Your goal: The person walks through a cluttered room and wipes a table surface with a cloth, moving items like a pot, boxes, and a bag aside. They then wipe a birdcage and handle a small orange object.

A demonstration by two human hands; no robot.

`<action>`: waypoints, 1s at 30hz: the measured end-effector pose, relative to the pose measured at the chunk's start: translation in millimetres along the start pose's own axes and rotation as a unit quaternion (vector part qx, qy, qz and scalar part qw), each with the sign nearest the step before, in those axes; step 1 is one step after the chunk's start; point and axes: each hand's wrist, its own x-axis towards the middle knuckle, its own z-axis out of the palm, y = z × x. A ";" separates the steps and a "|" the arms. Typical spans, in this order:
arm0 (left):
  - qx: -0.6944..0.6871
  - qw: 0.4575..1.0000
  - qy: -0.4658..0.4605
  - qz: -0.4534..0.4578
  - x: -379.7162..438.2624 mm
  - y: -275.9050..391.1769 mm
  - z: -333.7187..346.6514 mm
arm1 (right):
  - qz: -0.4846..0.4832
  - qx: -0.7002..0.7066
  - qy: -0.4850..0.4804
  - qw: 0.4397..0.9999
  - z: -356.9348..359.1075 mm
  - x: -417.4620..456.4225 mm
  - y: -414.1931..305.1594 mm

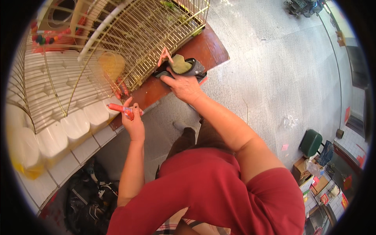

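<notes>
My left hand (133, 123) holds a thin red-wrapped stick (117, 107), which looks like a packaged sausage, with a second red piece (129, 114) crossing it. It is beside the lower corner of a brass-coloured wire cage (152, 41). My right hand (186, 87) grips a dark grey item (197, 68) with an olive-green piece (180, 64) at its top; whether it is a pouch or a folded cloth I cannot tell. A pink clothes peg (164, 56) is at the cage wires just above that hand. Another bundle of red-wrapped sticks (122, 88) lies by the cage corner.
Under the cage is a reddish-brown board (213, 48). White plastic containers (75, 124) line the tiled ledge (85, 147) at left, below a wire rack (55, 76). A black bag (91, 194) lies beneath. A green-seated stool (311, 143) and boxes stand at right.
</notes>
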 end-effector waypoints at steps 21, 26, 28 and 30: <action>-0.024 0.995 0.057 -0.077 37.1 11.5 -11.1 | 0.218 0.060 -0.087 0.970 -112.2 84.1 130.2; -0.068 0.986 0.148 -0.024 33.2 7.6 -6.2 | 0.172 0.060 -0.084 0.980 -116.8 61.1 104.5; -0.059 0.986 0.155 -0.029 33.4 2.3 -5.5 | 0.157 0.097 -0.084 0.979 -115.3 54.1 98.8; -0.073 0.984 0.158 -0.038 35.8 -1.0 -4.0 | 0.188 0.099 -0.107 0.971 -115.0 51.8 100.8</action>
